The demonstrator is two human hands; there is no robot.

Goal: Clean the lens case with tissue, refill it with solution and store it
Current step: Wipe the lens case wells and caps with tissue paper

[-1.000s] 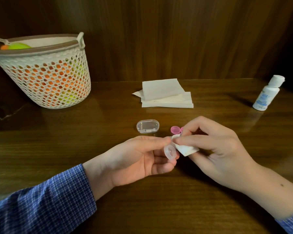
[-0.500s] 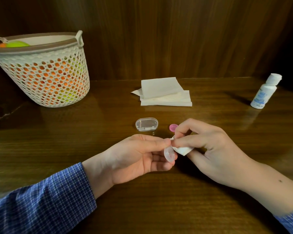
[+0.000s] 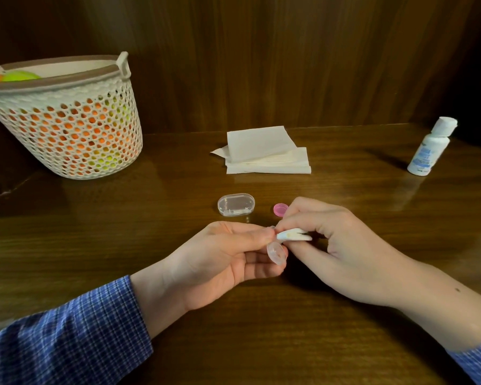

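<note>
Pinching the lens case (image 3: 276, 252), the left hand (image 3: 214, 262) meets the right hand's (image 3: 342, 251) tissue (image 3: 295, 235) grip.

One camera sits on the person's head, looking forward and down at the table (image 3: 345, 343) from close up (the wood wall (image 3: 261, 65) stands at the far edge, straight ahead)

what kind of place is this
Probably a room at home, at a wooden table set against dark wood panelling. A woven plastic basket holding coloured items, a stack of tissues and a small solution bottle suggest a personal-care corner rather than a workplace.
</note>
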